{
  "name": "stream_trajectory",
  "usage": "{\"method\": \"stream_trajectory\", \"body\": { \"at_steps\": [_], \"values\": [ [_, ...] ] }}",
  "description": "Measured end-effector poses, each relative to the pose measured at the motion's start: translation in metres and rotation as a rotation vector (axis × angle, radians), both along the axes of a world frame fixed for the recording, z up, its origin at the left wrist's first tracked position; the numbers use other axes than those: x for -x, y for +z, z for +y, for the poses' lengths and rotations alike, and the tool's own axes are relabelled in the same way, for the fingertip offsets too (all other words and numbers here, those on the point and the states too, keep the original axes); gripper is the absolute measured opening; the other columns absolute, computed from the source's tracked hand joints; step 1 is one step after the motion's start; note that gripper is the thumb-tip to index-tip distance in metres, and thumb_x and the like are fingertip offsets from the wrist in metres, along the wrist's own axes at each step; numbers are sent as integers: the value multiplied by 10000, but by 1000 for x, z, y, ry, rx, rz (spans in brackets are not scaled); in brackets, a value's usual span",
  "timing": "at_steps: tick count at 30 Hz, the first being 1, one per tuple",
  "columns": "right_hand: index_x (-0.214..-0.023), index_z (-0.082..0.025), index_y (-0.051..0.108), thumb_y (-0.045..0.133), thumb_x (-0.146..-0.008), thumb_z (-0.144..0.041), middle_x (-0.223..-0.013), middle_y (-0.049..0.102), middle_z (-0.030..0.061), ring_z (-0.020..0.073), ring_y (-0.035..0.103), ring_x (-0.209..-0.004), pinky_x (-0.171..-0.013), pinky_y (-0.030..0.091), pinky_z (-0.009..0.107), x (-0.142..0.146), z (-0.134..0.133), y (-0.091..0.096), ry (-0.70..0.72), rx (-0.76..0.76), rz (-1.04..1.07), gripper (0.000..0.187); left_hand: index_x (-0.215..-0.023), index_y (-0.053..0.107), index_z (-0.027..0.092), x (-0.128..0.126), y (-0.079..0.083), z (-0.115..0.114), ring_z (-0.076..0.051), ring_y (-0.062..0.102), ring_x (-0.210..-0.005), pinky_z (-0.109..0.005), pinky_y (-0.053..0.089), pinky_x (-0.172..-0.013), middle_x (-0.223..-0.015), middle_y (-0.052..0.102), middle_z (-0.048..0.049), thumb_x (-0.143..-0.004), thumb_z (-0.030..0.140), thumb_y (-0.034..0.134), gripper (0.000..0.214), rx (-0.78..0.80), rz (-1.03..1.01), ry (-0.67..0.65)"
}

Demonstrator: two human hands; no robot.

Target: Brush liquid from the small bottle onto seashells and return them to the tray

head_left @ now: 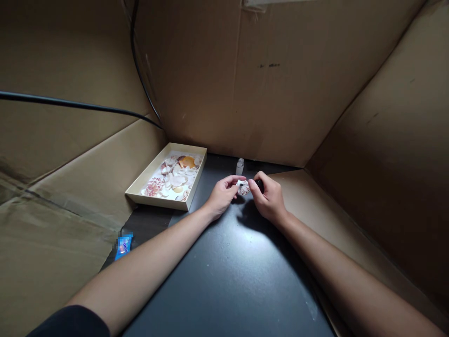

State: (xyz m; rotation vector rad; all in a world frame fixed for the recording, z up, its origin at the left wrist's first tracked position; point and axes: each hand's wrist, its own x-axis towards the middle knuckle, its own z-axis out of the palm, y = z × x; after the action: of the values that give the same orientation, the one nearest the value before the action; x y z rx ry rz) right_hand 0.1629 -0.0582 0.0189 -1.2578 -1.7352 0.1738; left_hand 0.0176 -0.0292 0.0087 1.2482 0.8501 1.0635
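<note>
Over the far part of the dark tabletop, my left hand (224, 194) pinches a seashell (242, 187) between thumb and fingers. The shell is white with reddish-brown ribs and a dark spot. To the right of it, my right hand (270, 196) is closed around a small black rounded object (260, 184). The right thumb tip comes close to the shell's edge; whether it touches, I cannot tell. A small clear glass bottle (240, 167) stands upright just beyond my hands, with no cap visible on it.
A shallow cream tray (156, 202) with several shells, one orange, sits at the back left. A blue packet (123, 245) lies beside my left forearm. Cardboard walls (224, 84) enclose the dark table (224, 281); a black cable (80, 106) crosses the left side.
</note>
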Motion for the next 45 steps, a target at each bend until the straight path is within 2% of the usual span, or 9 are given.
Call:
{"method": "stream_trajectory", "body": {
  "at_steps": [5,13,18,45],
  "values": [
    [-691,-204,464,484,-894,-389,-578,473,-38,105,389,-529,-540,301,239,0,0,1,-29,32,-11,275,-924,634,119,-1,1,0,-69,514,-629,-178,388,-549,-762,607,-7,-735,82,544,212,-9,-29,31],
    [-689,-207,464,483,-893,-393,-577,475,-34,109,394,-529,-542,304,240,0,0,1,-31,27,-19,276,-895,570,129,-2,0,-1,-71,509,-625,-192,406,-569,-744,575,3,-724,59,532,188,10,-73,55],
    [-698,-206,457,486,-895,-380,-592,482,-35,106,397,-537,-548,307,235,0,0,1,-27,-10,-6,264,-888,555,131,-2,1,-1,-68,511,-628,-191,415,-582,-749,568,5,-723,54,534,183,11,-81,64],
    [-692,-208,458,476,-897,-389,-598,483,-29,114,407,-547,-557,308,244,-1,2,0,-35,17,-21,273,-899,543,142,-4,-2,0,-76,522,-674,-175,425,-572,-778,558,2,-737,45,520,191,-24,-23,70]
  ]
}}
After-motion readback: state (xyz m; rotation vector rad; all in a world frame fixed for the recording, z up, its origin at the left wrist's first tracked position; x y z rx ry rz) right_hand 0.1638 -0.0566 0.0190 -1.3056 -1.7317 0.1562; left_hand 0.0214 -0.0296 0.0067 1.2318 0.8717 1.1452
